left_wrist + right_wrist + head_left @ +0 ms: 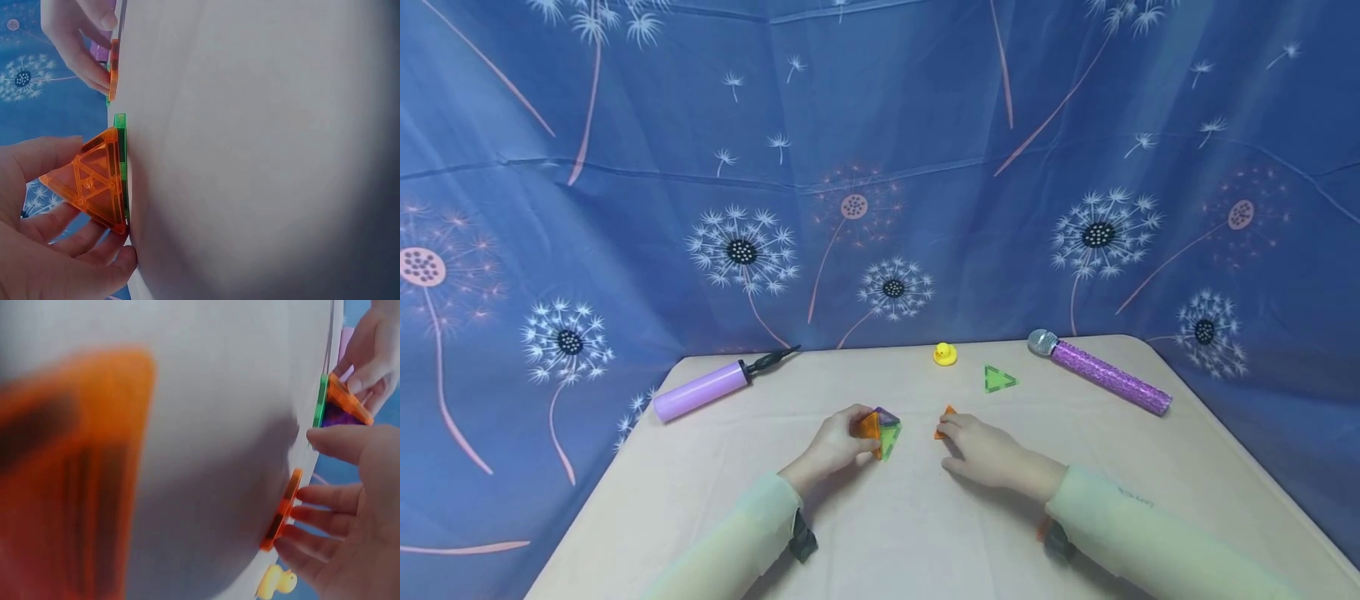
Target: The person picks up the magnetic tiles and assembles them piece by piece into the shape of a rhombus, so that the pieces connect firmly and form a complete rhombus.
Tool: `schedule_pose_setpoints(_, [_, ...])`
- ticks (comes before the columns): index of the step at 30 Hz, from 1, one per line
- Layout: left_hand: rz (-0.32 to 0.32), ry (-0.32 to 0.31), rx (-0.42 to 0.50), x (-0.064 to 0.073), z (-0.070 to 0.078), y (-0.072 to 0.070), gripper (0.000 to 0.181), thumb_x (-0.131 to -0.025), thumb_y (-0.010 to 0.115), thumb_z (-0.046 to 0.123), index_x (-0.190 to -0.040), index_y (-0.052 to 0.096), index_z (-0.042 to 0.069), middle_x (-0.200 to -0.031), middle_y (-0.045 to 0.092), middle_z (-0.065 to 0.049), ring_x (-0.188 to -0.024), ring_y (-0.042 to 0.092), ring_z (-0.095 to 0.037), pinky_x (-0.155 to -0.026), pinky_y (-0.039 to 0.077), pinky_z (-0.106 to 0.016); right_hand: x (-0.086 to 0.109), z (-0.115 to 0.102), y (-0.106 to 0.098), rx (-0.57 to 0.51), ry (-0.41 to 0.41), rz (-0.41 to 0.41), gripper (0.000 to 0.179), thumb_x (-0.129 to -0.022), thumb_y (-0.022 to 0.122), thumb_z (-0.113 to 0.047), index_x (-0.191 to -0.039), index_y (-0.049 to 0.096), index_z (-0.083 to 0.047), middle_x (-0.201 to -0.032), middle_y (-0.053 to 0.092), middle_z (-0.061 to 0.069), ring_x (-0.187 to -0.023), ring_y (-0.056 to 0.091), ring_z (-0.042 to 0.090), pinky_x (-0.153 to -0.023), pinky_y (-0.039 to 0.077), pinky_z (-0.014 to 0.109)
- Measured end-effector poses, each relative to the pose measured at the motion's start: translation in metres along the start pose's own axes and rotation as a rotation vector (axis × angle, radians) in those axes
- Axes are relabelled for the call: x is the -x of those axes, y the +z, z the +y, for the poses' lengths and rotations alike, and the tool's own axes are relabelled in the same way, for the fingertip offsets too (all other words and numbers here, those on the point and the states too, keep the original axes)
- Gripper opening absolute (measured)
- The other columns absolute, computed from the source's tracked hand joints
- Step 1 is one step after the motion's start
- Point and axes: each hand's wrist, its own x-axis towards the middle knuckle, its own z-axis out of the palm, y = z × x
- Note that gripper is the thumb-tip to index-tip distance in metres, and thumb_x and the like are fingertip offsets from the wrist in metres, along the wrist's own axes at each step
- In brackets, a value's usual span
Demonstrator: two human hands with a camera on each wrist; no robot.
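Observation:
My left hand (835,442) grips an orange triangular magnetic tile (90,181) at its edges. This tile stands tilted up beside a green triangular tile (890,438), with a purple tile (886,416) at the far side of the group. To the right, my right hand (987,450) touches another orange tile (282,509) with its fingertips, close over the table. Its thumb is stretched out apart from that tile. Close to the right wrist camera, a large blurred orange tile (69,481) fills the left of the right wrist view.
A yellow rubber duck (945,355) and a loose green triangular tile (999,379) are farther back on the pale table (895,533). A purple hand pump (703,392) lies at the back left, and a glittery purple microphone (1108,377) at the back right. A blue dandelion-print cloth (925,100) hangs behind.

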Motion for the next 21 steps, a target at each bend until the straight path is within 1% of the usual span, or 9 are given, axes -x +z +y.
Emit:
schedule_pose_setpoints(5, [-0.01, 0.021, 0.009, 0.002, -0.003, -0.002, 0.057, -0.081, 0.083, 0.006, -0.133, 0.061, 0.001, -0.134, 0.063, -0.016, -0.125, 0.057, -0.036, -0.109, 0.042, -0.052, 0.0, 0.013, -0.003, -0.08, -0.073, 0.001, 0.051, -0.091, 0.076, -0.018, -0.134, 0.061, 0.003, -0.142, 0.056, 0.022, -0.134, 0.049, 0.04, -0.111, 0.04, 0.055])
schedule_pose_setpoints(8, [-0.011, 0.038, 0.005, 0.005, -0.006, -0.004, 0.056, -0.081, 0.083, 0.006, -0.132, 0.061, 0.0, -0.133, 0.063, -0.017, -0.126, 0.056, -0.037, -0.11, 0.042, -0.052, 0.001, 0.022, -0.003, -0.105, -0.118, 0.03, 0.049, -0.09, 0.077, -0.016, -0.134, 0.062, 0.001, -0.139, 0.058, 0.019, -0.133, 0.05, 0.04, -0.111, 0.04, 0.055])
schedule_pose_setpoints(10, [-0.008, 0.04, 0.008, 0.007, -0.008, -0.005, 0.056, -0.08, 0.083, 0.006, -0.131, 0.061, 0.0, -0.135, 0.062, -0.018, -0.129, 0.055, -0.038, -0.111, 0.04, -0.052, 0.004, 0.027, -0.005, -0.129, -0.126, 0.054, 0.048, -0.089, 0.077, -0.015, -0.133, 0.063, -0.001, -0.138, 0.059, 0.017, -0.133, 0.05, 0.039, -0.111, 0.039, 0.055])
schedule_pose_setpoints(12, [-0.002, 0.032, 0.011, 0.01, -0.008, -0.006, 0.057, -0.08, 0.083, 0.006, -0.132, 0.06, -0.001, -0.137, 0.061, -0.02, -0.131, 0.053, -0.039, -0.112, 0.039, -0.052, 0.01, 0.032, -0.008, -0.146, -0.136, 0.082, 0.046, -0.089, 0.078, -0.015, -0.13, 0.065, -0.002, -0.133, 0.062, 0.013, -0.129, 0.053, 0.037, -0.109, 0.041, 0.055])
schedule_pose_setpoints(14, [0.005, 0.017, 0.008, 0.013, -0.008, -0.007, 0.058, -0.08, 0.083, 0.007, -0.133, 0.059, -0.002, -0.139, 0.059, -0.022, -0.132, 0.052, -0.04, -0.112, 0.038, -0.052, 0.018, 0.039, -0.011, -0.186, -0.133, 0.094, 0.041, -0.089, 0.079, -0.015, -0.127, 0.067, -0.005, -0.127, 0.064, 0.009, -0.123, 0.057, 0.034, -0.107, 0.044, 0.054])
schedule_pose_setpoints(17, [0.013, 0.004, -0.016, 0.018, -0.008, -0.01, 0.059, -0.081, 0.082, 0.008, -0.134, 0.058, -0.004, -0.139, 0.058, -0.024, -0.13, 0.053, -0.041, -0.111, 0.039, -0.053, 0.033, 0.052, -0.016, -0.273, -0.121, 0.087, 0.036, -0.089, 0.079, -0.016, -0.123, 0.069, -0.008, -0.118, 0.066, 0.003, -0.114, 0.061, 0.028, -0.101, 0.049, 0.052])
schedule_pose_setpoints(19, [0.018, -0.003, -0.026, 0.022, -0.008, -0.011, 0.059, -0.082, 0.081, 0.009, -0.134, 0.058, -0.005, -0.137, 0.059, -0.024, -0.129, 0.054, -0.042, -0.11, 0.04, -0.054, 0.044, 0.063, -0.018, -0.34, -0.101, 0.067, 0.034, -0.089, 0.08, -0.018, -0.121, 0.07, -0.009, -0.115, 0.067, 0.0, -0.111, 0.062, 0.026, -0.099, 0.051, 0.049])
schedule_pose_setpoints(21, [0.023, 0.001, -0.043, 0.027, -0.009, -0.013, 0.058, -0.082, 0.081, 0.009, -0.133, 0.058, -0.006, -0.135, 0.06, -0.024, -0.127, 0.055, -0.042, -0.109, 0.041, -0.055, 0.056, 0.072, -0.022, -0.413, -0.062, 0.021, 0.035, -0.088, 0.081, -0.021, -0.12, 0.07, -0.01, -0.114, 0.068, -0.001, -0.109, 0.062, 0.025, -0.097, 0.053, 0.044])
